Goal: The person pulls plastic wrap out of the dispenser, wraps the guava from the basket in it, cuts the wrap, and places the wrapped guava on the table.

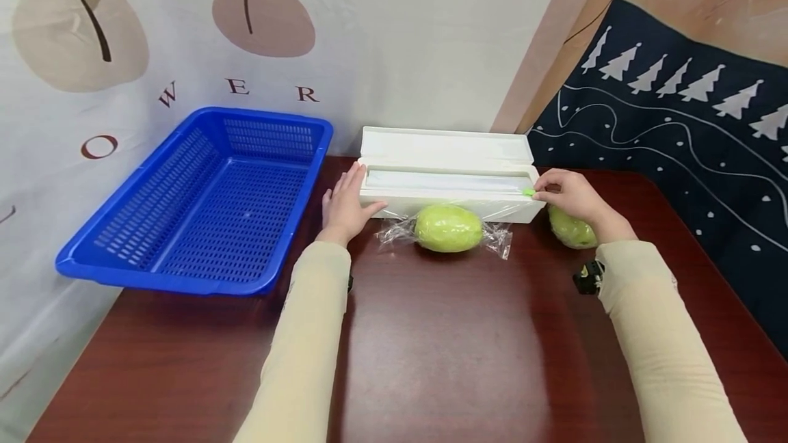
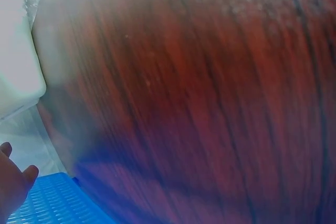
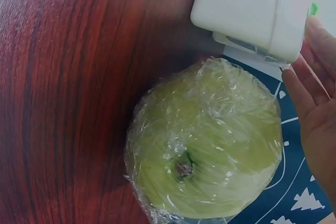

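A white cling-film dispenser box (image 1: 452, 207) lies at the back of the table with its lid (image 1: 446, 145) raised. My left hand (image 1: 347, 205) rests against its left end, thumb spread along the front, fingers fairly straight. At the right end, my right hand (image 1: 572, 195) pinches a small green slider cutter (image 1: 528, 192) on the box's edge. Before the box sits a green melon (image 1: 448, 228) under clear cling film (image 1: 497, 234), which stretches up to the box front. Another green melon (image 3: 205, 145), wrapped in film, stands below my right hand.
A blue plastic basket (image 1: 283, 251) stands at the left, close to my left hand. The dark red wooden table (image 1: 443, 347) reaches a patterned cloth wall behind and a navy cloth with white trees (image 1: 677, 128) at the right.
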Motion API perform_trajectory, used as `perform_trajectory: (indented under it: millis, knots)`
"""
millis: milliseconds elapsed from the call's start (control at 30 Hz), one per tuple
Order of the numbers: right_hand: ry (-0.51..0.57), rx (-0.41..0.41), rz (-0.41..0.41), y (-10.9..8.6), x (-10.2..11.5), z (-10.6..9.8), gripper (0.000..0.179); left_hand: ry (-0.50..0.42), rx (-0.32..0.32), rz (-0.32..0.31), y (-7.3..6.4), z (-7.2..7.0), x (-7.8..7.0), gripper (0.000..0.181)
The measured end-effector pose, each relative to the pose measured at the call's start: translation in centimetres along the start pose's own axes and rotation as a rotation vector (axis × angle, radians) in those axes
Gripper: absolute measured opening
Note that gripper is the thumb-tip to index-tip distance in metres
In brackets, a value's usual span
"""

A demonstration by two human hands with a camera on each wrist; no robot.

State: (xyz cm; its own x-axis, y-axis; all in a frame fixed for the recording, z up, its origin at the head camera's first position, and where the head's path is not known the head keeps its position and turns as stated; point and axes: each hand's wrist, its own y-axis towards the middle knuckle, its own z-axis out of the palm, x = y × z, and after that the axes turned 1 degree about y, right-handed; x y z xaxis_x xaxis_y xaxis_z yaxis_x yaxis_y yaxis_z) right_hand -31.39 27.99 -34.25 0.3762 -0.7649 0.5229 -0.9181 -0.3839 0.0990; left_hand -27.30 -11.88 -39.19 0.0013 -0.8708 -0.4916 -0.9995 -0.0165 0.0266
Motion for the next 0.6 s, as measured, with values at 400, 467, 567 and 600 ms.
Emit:
perform_trajectory:
  millis: [400, 467, 567, 600]
  knots:
    - [0.011, -0.015, -0.041, -0.18, -0.56, -0.18, 0.009, 0.023, 0.007, -0.003, -0.24, -0.1, -0.05, 0.085]
    - [0.01, -0.018, -0.05, -0.18, -0.63, -0.22, 0.01, 0.026, 0.003, -0.001, -0.2, -0.1, -0.05, 0.085]
    - [-0.018, -0.034, -0.056, -0.37, -0.77, -0.42, 0.009, 0.026, 0.0, 0.003, -0.1, -0.09, -0.03, 0.086]
    - [-0.029, -0.038, -0.054, -0.48, -0.8, -0.49, 0.009, 0.025, -0.002, 0.006, -0.06, -0.07, 0.02, 0.086]
